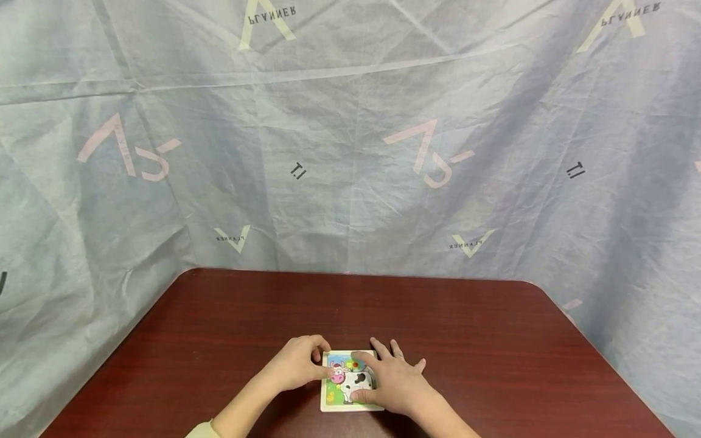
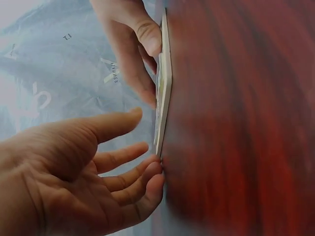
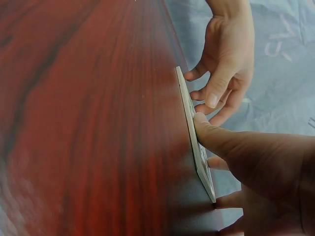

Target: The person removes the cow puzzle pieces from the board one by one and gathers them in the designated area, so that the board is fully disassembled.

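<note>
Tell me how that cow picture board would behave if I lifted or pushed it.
The cow picture board is probably stiff: its edges look straight in both wrist views. It seems light, being so thin. Its flat, low shape should make it slide across the glossy table rather than roll.

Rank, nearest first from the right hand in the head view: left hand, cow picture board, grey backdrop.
1. Cow picture board: touching the right hand.
2. Left hand: at the board's left edge.
3. Grey backdrop: behind the table.

A pale-rimmed, squarish cow-picture board [image 1: 349, 381] lies face-up on the dark-red table [image 1: 350, 310].
</note>
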Tool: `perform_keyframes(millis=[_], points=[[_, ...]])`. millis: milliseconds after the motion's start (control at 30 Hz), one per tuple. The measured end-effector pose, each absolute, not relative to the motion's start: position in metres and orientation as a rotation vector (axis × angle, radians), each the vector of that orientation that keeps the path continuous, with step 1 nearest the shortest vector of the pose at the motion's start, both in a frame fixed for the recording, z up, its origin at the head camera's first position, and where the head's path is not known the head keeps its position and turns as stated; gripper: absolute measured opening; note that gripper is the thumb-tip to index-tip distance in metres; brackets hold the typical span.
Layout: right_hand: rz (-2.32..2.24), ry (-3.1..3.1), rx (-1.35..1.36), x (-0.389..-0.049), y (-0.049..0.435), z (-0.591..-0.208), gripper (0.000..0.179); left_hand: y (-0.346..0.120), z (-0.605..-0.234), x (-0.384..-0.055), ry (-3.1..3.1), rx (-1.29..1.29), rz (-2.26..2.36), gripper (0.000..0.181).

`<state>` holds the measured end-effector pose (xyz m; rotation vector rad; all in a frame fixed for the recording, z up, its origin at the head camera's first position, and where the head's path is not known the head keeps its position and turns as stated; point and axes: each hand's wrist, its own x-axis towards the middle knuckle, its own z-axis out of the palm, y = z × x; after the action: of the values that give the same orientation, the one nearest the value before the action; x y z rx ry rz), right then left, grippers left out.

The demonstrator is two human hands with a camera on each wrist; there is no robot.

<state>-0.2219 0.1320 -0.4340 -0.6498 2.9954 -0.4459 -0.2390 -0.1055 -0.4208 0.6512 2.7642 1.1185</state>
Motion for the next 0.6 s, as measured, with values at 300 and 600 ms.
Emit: perform_keyframes(millis=[300, 600], points=[[-0.445, 2.973, -0.637, -0.221, 0.13, -0.433, 0.074, -0.105, -0.43, -0.242, 2.793, 0.633, 1.136, 0.033], [-0.426, 2.983, -0.622, -0.22, 0.13, -0.433, 0.074, -0.103, -0.433, -0.242, 2.795, 0.616, 1.119, 0.03]])
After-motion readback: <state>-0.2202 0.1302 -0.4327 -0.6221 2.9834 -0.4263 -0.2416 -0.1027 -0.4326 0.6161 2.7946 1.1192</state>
